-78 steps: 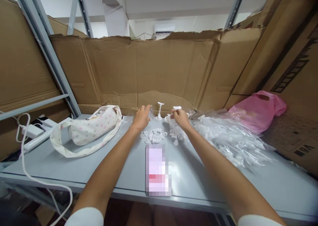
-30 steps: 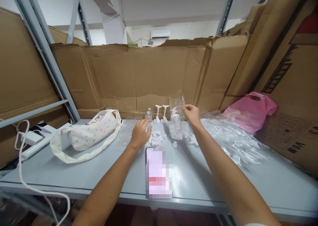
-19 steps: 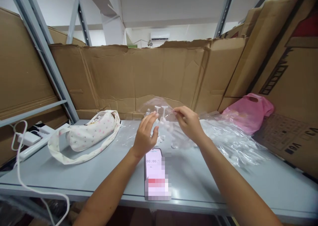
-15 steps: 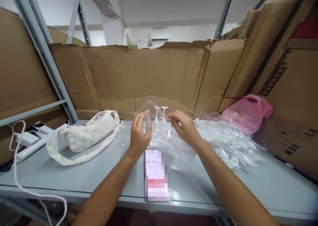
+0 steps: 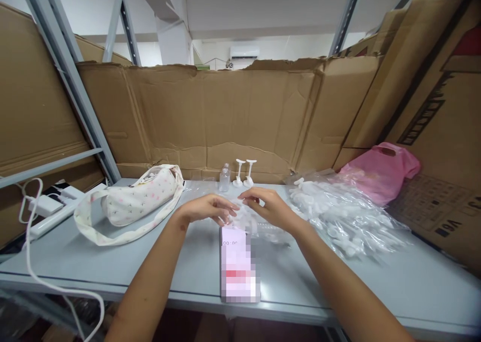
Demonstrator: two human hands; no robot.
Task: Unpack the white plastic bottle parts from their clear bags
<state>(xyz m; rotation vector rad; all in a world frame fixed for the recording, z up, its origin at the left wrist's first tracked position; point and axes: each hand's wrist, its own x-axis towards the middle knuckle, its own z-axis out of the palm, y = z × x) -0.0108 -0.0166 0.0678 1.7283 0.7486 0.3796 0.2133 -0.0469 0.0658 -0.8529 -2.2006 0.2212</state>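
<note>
head view: a grey table (image 5: 75,252) carries a large clear bag (image 5: 338,214) of white parts at right and a floral pouch (image 5: 135,199) at left. at centre, left hand (image 5: 206,209) and right hand (image 5: 268,209) pinch a small clear bag (image 5: 263,227), lying just beyond a phone (image 5: 239,264).

Bare table (image 5: 112,262) beside left hand (image 5: 206,209); phone (image 5: 239,267) centre, purse (image 5: 139,199) left, bagged parts (image 5: 345,217) right.
</note>
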